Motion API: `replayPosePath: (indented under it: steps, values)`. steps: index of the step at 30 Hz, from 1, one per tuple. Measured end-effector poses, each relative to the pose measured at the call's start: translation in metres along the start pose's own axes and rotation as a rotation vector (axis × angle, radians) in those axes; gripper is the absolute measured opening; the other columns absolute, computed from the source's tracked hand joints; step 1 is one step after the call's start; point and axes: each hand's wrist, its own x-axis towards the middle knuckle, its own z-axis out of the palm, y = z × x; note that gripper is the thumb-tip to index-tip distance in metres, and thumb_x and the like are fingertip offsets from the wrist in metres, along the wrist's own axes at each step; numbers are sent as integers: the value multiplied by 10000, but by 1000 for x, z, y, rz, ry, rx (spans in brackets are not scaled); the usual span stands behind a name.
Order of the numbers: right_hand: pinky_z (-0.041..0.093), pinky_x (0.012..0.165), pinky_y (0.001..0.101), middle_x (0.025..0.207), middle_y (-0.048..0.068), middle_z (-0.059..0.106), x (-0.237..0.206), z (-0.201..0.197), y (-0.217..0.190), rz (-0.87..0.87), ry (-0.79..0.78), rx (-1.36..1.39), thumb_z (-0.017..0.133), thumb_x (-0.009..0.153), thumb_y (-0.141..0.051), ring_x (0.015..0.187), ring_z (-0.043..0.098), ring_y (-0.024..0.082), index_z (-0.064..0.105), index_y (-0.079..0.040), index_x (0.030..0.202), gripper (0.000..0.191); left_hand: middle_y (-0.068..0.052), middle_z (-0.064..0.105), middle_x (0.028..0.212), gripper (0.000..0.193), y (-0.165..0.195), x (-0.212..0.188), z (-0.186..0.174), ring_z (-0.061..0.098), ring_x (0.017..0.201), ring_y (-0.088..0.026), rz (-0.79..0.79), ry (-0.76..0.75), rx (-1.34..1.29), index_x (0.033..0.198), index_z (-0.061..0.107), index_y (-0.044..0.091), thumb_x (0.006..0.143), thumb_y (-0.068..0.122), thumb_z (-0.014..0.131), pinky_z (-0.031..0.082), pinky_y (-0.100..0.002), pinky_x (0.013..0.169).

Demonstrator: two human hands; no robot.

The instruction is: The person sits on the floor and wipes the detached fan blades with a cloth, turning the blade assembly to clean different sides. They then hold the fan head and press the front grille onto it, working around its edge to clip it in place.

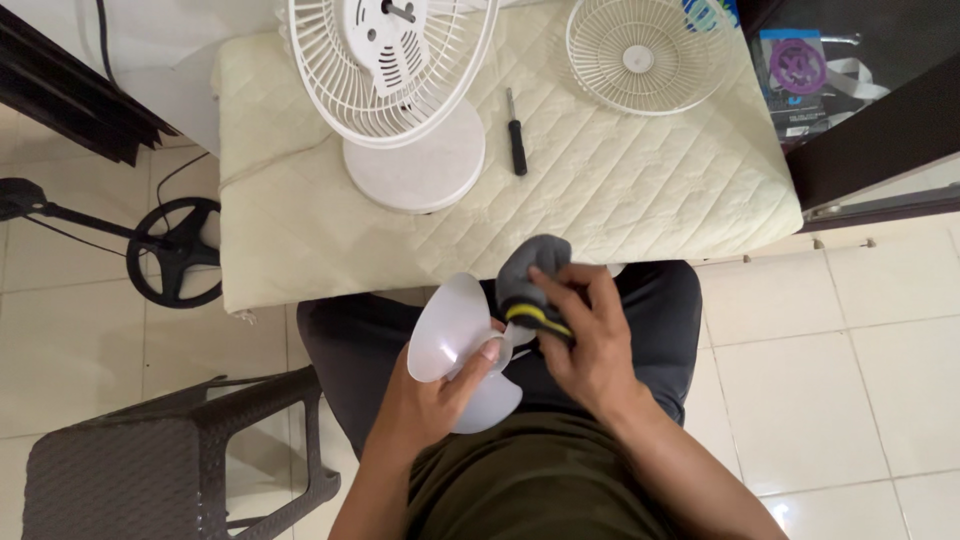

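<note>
My left hand [432, 392] grips a white plastic fan blade [448, 330] over my lap, thumb on its hub. My right hand [588, 335] holds a grey cloth with a yellow stripe [528, 285] pressed against the blade's centre. On the quilted cream table cover [640, 200] stands a white fan body with its rear grille and bare motor shaft [390, 60] on a round base [415, 165]. The loose front grille [645, 52] lies at the table's back right. A black-handled screwdriver [516, 135] lies between them.
A dark woven stool [160, 460] stands at my lower left. A black round stand with a cable [175, 250] sits on the tiled floor to the left. A dark cabinet edge [880, 140] and a bag with a purple print [800, 75] are at the right.
</note>
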Motion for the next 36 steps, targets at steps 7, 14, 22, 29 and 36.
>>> replayPosePath:
  steps: [7,14,22,29,36]
  values:
    - [521,830,381,1171,179,550,-13,6,-4,-169,-131,32,719,615,59,983,590,322,679,-39,1317,710,-97,739,988,230,-7,8,6,703,882,-178,-51,221,-320,1138,695,-12,1002,159,623,578,-302,783]
    - [504,811,370,1150,172,534,-13,-1,-8,-151,-66,-30,757,649,25,965,576,302,696,-50,1304,662,-118,713,875,193,-31,-4,7,675,778,-210,2,29,-16,1083,692,-32,929,68,632,550,-314,726]
    - [536,831,340,1162,160,551,-11,1,-17,-52,-188,217,746,705,42,966,615,268,678,17,1305,604,-64,715,1016,225,-29,4,6,661,896,-150,99,160,-256,1181,678,-20,1030,82,545,538,-302,788]
    - [533,809,317,1149,150,546,-16,0,-20,-45,-152,205,754,716,36,949,621,246,691,10,1297,585,-62,721,1006,242,-19,2,-1,667,905,-132,80,87,-198,1208,673,-18,1036,131,592,548,-290,801]
    - [538,845,361,1142,155,557,-11,-7,-12,-38,-286,255,704,653,18,960,625,270,706,4,1255,602,-54,729,952,234,-15,10,3,670,864,-140,-14,191,-397,1154,693,-4,1029,171,602,542,-303,760]
